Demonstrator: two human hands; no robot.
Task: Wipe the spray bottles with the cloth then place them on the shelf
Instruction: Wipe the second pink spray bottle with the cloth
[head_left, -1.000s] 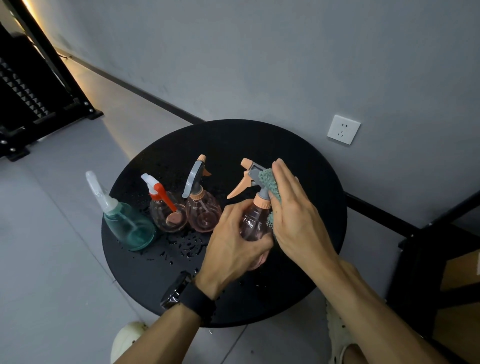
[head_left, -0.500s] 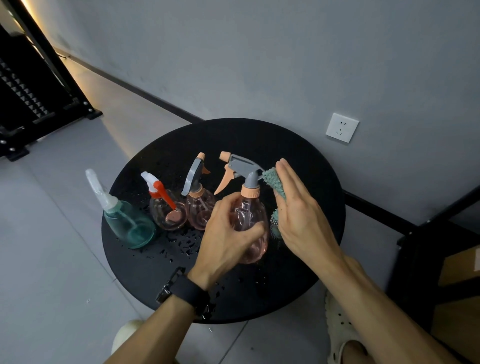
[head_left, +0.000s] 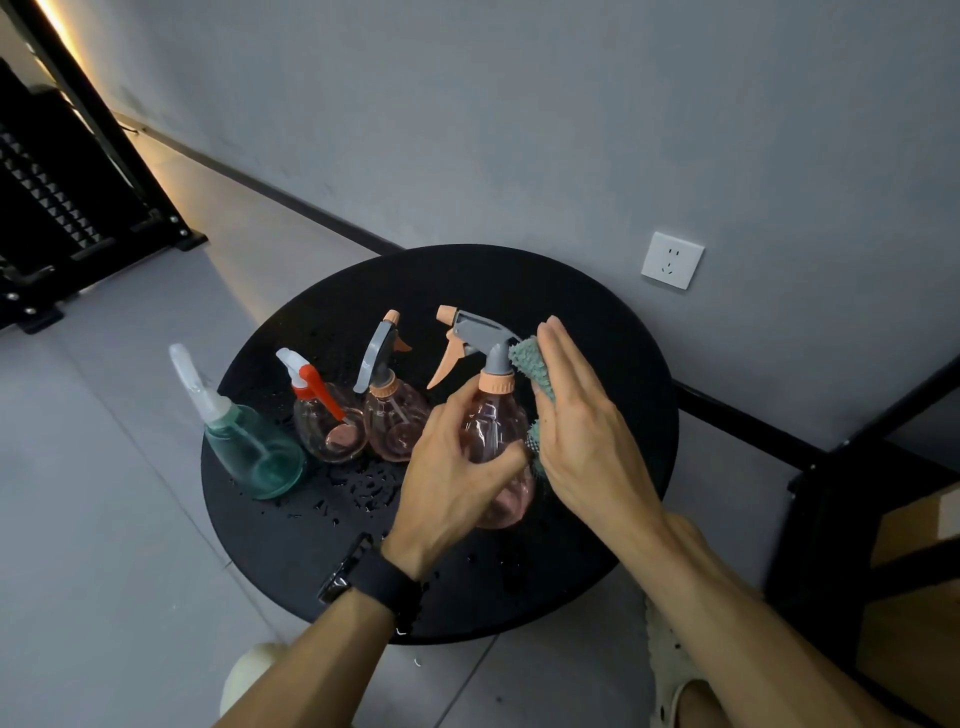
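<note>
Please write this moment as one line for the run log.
step: wiping | left hand: grips pink bottle | right hand: presses cloth on it | table: three bottles waiting

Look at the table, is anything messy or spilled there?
Yes. Water drops are scattered on the black round table, mostly in front of the three standing spray bottles. The green bottle sits right at the table's left edge. Nothing looks broken or tipped over.

Left hand (head_left: 451, 477) curls its grip tight (watch-strapped wrist below); right hand (head_left: 582, 434) lies flat, fingers straight together.
</note>
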